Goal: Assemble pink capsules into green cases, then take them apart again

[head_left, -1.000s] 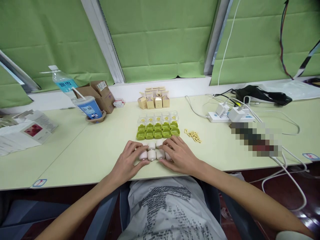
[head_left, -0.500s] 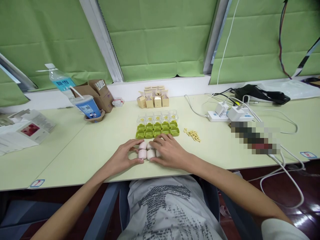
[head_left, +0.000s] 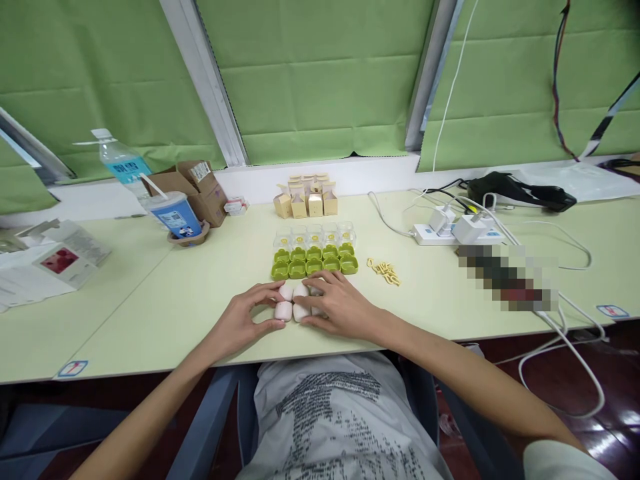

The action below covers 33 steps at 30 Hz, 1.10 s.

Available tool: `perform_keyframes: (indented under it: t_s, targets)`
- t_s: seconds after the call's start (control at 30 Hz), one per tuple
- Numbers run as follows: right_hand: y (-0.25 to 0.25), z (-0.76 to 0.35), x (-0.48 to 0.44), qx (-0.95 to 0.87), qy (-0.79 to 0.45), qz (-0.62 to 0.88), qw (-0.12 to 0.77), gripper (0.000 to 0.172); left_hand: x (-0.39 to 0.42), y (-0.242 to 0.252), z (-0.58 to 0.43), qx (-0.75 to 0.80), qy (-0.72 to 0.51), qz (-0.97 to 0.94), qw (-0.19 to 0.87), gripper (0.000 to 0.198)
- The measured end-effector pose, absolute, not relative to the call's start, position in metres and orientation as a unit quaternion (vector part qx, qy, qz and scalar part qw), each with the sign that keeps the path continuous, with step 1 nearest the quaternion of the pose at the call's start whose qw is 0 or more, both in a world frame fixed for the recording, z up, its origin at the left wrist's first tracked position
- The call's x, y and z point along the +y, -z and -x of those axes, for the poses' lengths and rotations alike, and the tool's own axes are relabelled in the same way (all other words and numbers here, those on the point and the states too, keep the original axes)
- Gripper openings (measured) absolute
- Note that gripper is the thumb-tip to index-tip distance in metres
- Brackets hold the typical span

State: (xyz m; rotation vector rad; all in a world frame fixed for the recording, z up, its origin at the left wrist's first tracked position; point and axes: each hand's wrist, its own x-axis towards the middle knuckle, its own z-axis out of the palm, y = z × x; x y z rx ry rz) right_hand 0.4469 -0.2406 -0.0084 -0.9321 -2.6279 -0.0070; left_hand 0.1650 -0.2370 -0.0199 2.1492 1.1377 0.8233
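Note:
On the table in front of me stands a close group of small rounded pieces in two rows. A pale pink piece [head_left: 283, 311] is at its left and a white piece [head_left: 301, 312] beside it. My left hand [head_left: 247, 315] has its thumb and fingers curved about the pink pieces from the left. Over the white ones rests my right hand [head_left: 343, 308], thumb at the near row and fingers at the far row, partly hiding them. Just beyond the group are green flower-shaped trays [head_left: 314, 268] in two rows, with clear lids [head_left: 315, 235] behind them.
Small yellow pieces [head_left: 384, 272] lie in a pile right of the trays. Small cardboard boxes [head_left: 315, 203] stand at the back. Farther left are a blue cup [head_left: 176, 217], a bottle [head_left: 120, 160] and a brown carton [head_left: 213, 193]. A power strip [head_left: 427, 235] with cables lies at right.
My right hand's fingers have shifted and spread slightly over the white pieces, so a far-row one shows more. My left hand stays at the pink pieces. The view has moved a little.

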Motion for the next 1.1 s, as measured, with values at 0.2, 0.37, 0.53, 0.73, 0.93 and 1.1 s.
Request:
perform_keyframes:
  t_s: [0.2, 0.37, 0.53, 0.73, 0.93, 1.1]
  targets:
    - [0.010, -0.447, -0.241, -0.928, 0.004, 0.332, 0.169, 0.045, -0.238, 0.017, -0.166, 0.426, -0.313, -0.784, 0.325, 0.042]
    - [0.009, -0.446, -0.243, -0.926, 0.009, 0.334, 0.177, 0.044, -0.241, 0.017, -0.166, 0.440, -0.323, -0.764, 0.345, 0.042]
    - [0.009, -0.446, -0.243, -0.924, -0.002, 0.342, 0.171, 0.044, -0.242, 0.021, -0.168, 0.437, -0.348, -0.751, 0.352, 0.041]
    - [0.011, -0.442, -0.243, -0.920, 0.001, 0.352, 0.172, 0.046, -0.242, 0.025, -0.171, 0.419, -0.372, -0.745, 0.361, 0.042]
    - [0.004, -0.440, -0.239, -0.920, -0.028, 0.356, 0.159, 0.058, -0.240, 0.026, -0.168, 0.410, -0.367, -0.738, 0.391, 0.043]
    - [-0.004, -0.440, -0.227, -0.928, -0.073, 0.332, 0.150, 0.044, -0.237, 0.024, -0.169, 0.414, -0.356, -0.735, 0.403, 0.047]
